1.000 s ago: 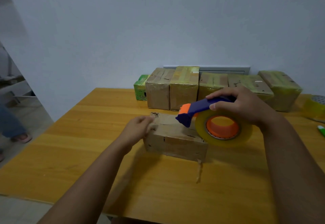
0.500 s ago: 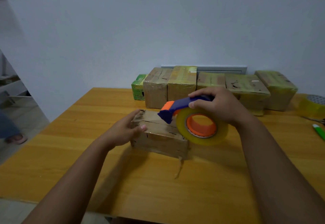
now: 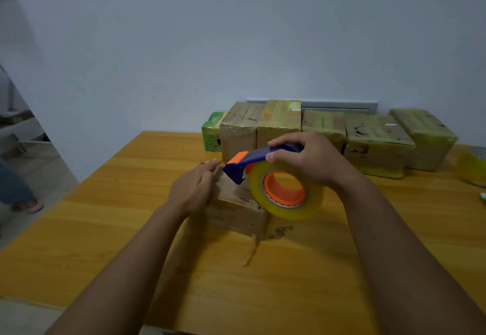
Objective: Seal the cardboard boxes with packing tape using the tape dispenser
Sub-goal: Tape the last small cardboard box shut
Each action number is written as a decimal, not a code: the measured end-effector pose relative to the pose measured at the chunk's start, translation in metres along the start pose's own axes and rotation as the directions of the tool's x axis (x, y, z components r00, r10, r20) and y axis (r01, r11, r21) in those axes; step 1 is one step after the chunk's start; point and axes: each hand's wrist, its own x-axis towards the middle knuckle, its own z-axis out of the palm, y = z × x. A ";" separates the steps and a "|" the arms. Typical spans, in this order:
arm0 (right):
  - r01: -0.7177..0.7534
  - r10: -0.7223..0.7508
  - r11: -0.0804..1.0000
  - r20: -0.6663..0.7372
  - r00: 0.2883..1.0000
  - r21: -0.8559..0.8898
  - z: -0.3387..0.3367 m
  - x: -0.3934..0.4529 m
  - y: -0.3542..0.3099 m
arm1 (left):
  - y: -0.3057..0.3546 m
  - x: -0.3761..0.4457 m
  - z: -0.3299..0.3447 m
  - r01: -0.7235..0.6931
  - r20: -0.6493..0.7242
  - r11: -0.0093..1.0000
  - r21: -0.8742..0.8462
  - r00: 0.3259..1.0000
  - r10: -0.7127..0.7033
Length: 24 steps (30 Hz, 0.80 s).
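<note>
Worn brown cardboard box: left end hidden behind flat left hand, top right covered by blue-and-orange tape dispenser with yellowish roll. Right of box, spare yellowish tape roll and green object cut by frame edge. Small green carton behind box: print unreadable.

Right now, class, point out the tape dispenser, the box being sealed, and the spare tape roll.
tape dispenser [image 3: 259, 157], head view, on its blue handle.
box being sealed [image 3: 236, 216], head view, on its near side.
spare tape roll [image 3: 470, 163], head view, on its yellow side.
</note>
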 end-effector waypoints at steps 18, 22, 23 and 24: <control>-0.028 0.029 0.999 0.056 0.998 -0.022 -0.033 -0.047 0.040 | -0.003 0.005 0.009 -0.081 -0.001 0.971 0.227 0.997 0.084; 0.007 -0.007 1.000 0.019 1.000 0.016 -0.025 -0.059 0.054 | -0.001 0.003 0.007 -0.095 -0.026 0.968 0.232 0.994 0.104; 0.018 -0.018 1.000 0.000 1.000 0.025 -0.022 -0.060 0.056 | 0.000 0.002 0.008 -0.094 -0.034 0.968 0.234 0.994 0.105; 0.024 -0.023 0.999 -0.019 1.000 0.034 -0.020 -0.061 0.058 | 0.000 0.001 0.007 -0.091 -0.041 0.968 0.232 0.994 0.103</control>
